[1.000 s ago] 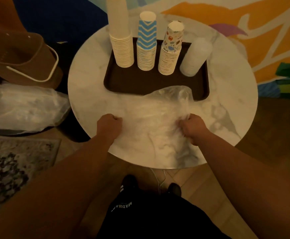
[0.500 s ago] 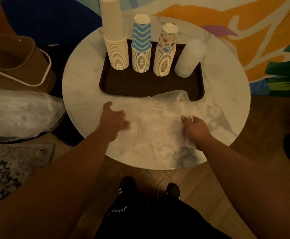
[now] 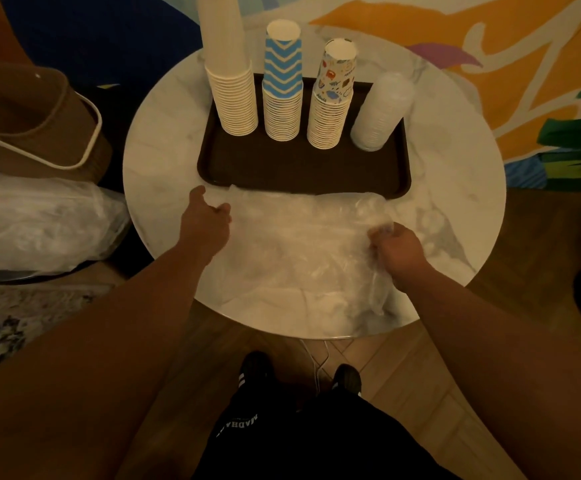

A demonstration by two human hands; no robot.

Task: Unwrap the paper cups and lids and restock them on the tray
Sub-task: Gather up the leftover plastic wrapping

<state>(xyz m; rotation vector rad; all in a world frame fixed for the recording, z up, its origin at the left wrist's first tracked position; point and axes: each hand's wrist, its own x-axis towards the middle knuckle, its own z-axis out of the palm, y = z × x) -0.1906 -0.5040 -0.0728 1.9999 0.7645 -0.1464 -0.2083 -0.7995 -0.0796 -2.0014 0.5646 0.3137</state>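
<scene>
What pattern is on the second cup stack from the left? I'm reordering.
Blue-and-white zigzag cup stack; head view.

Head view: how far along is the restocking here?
Done: three cup stacks and the lids stand unwrapped on the tray. In hand: the left hand and right hand grip the empty wrap on the table. Left: probably only clearing that wrap.

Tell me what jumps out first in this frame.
Three tall upside-down paper cup stacks, plain white, blue chevron and cartoon-printed, line the far edge of the dark brown tray, beside a clear lid stack. Nearer, the left hand and right hand pinch crinkled clear plastic wrap.
</scene>
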